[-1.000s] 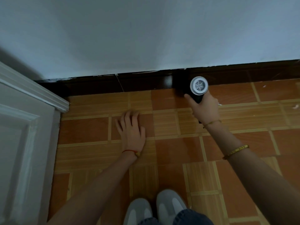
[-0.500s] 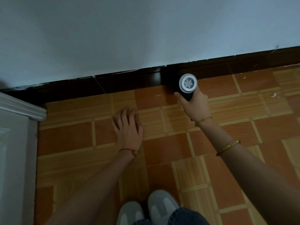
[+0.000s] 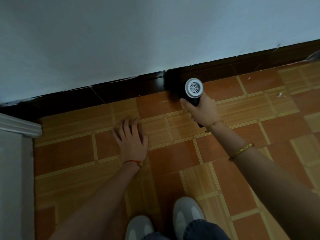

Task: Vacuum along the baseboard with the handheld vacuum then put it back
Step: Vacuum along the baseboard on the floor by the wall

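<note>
Two bare hands are in view over a floor of orange-brown tiles [image 3: 69, 153] with pale banded strips. Right hand [image 3: 201, 110], at centre right of the frame, is wrapped closed around the dark body of the handheld vacuum [image 3: 193, 91]; the fingers curl round the grip and the thumb lies along its left side. Round white rear grille of the vacuum faces the camera. Its front end points at the dark baseboard [image 3: 129, 87], which runs diagonally from lower left to upper right beneath a pale wall [image 3: 138, 32]; whether the nozzle touches the baseboard cannot be told, as the dark body merges with it. Left hand [image 3: 132, 138], at centre frame, lies flat on the tiles, palm down, fingers spread slightly, holding nothing. Red cord [image 3: 132, 161] on the left wrist; gold bangle [image 3: 241, 151] on the right forearm. White door trim [image 3: 19, 127] stands at the left edge. Grey shoes [image 3: 187, 212] at bottom centre. Small white specks [image 3: 279, 95] lie on the tiles at right.
</note>
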